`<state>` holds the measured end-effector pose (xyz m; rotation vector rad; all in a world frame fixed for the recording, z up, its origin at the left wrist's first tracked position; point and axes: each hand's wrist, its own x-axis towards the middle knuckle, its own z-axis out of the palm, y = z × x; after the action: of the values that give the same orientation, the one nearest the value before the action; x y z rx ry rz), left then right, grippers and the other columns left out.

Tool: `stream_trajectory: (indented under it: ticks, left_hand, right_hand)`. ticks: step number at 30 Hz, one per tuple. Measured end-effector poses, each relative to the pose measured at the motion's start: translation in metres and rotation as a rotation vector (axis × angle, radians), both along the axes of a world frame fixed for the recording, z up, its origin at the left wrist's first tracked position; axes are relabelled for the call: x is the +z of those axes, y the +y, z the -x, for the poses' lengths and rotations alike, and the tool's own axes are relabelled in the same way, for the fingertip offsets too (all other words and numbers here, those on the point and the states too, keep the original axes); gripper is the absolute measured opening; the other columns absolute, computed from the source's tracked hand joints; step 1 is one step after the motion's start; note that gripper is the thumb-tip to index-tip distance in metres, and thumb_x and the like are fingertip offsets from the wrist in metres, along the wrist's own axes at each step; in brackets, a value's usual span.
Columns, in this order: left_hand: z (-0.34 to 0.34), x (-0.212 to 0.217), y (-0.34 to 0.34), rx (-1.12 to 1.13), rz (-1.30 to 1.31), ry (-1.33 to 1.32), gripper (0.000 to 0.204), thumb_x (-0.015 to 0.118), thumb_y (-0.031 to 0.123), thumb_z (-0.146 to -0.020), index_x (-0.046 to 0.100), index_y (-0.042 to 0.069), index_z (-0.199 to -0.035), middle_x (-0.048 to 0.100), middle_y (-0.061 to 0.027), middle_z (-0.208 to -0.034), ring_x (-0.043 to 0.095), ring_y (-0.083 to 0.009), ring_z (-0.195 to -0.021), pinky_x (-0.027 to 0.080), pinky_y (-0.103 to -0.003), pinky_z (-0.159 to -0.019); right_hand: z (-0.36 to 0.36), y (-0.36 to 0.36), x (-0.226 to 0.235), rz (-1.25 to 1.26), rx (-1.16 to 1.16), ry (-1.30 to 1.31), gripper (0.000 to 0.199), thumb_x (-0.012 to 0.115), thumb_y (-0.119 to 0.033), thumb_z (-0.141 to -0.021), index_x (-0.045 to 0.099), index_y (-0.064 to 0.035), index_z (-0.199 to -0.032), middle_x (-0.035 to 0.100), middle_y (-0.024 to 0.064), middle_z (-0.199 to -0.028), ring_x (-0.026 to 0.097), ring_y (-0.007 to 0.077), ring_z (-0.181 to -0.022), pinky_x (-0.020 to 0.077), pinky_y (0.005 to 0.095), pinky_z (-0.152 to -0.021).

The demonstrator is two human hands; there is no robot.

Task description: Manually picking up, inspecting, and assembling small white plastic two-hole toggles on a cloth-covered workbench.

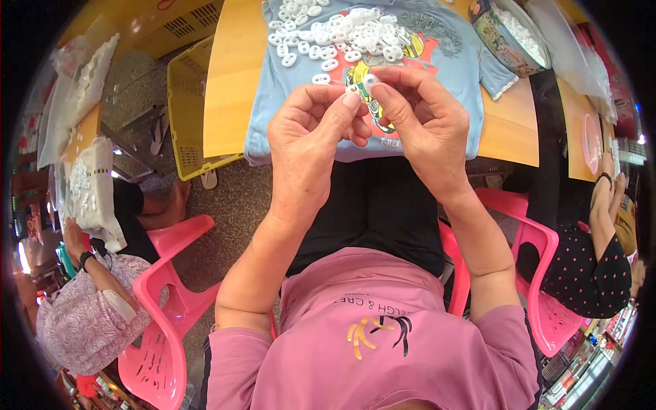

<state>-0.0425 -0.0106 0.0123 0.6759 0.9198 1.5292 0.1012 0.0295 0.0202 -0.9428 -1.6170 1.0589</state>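
- We hold 1 small white plastic ring piece (370, 81) pinched between both hands, raised above the light blue printed T-shirt (451, 68) spread on the yellow wooden table (232, 75).
- Our left hand (311, 130) closes thumb and forefinger on the piece from 8 o'clock; our right hand (417, 116) clamps it from 4 o'clock, the fingertips of both nearly touching.
- The heap of matching white plastic pieces (335, 34) lies on the shirt at 12 o'clock from our hands; a round printed tin (488, 31) of more pieces sits at 2 o'clock.
- To do this step well, we judge that we should keep the grip light and at the fingertips, so the piece stays visible.
- We should work over the shirt, so a dropped piece lands on cloth.
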Motion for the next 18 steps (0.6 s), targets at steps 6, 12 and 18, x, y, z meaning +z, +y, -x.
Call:
stream_trajectory:
  ticks: [6, 12, 18]
  left_hand:
    - [-0.0005, -0.0019, -0.0007, -0.011, 0.0, -0.05, 0.014, 0.065, 0.007, -0.091, 0.061, -0.005, -0.096, 0.068, -0.0129, -0.083, 0.065, -0.0148, -0.067, 0.053, -0.025, -0.061]
    - [-0.0027, -0.0067, -0.0016, -0.015, 0.003, -0.079, 0.014, 0.065, 0.008, -0.091, 0.061, -0.005, -0.097, 0.069, -0.0146, -0.085, 0.066, -0.0158, -0.068, 0.054, -0.026, -0.062]
    - [-0.0085, -0.0082, 0.0017, 0.005, -0.053, -0.049, 0.018, 0.066, 0.009, -0.092, 0.06, -0.004, -0.103, 0.068, -0.0129, -0.085, 0.065, -0.0148, -0.069, 0.053, -0.025, -0.063]
  right_hand:
    - [0.003, -0.0017, 0.005, 0.021, 0.051, 0.03, 0.019, 0.064, -0.003, -0.092, 0.066, 0.0019, -0.11, 0.067, 0.0049, -0.097, 0.061, 0.0076, -0.08, 0.0518, 0.0213, -0.068]
    - [0.0024, 0.0, -0.0002, 0.018, 0.077, 0.039, 0.017, 0.063, -0.003, -0.092, 0.067, 0.0017, -0.108, 0.066, 0.0042, -0.095, 0.062, 0.0079, -0.081, 0.0516, 0.0209, -0.07]
    - [0.0003, 0.0034, 0.0059, 0.313, 0.125, 0.253, 0.02, 0.063, -0.007, -0.094, 0.066, 0.0018, -0.112, 0.067, 0.0047, -0.094, 0.062, 0.0084, -0.081, 0.0513, 0.022, -0.073]
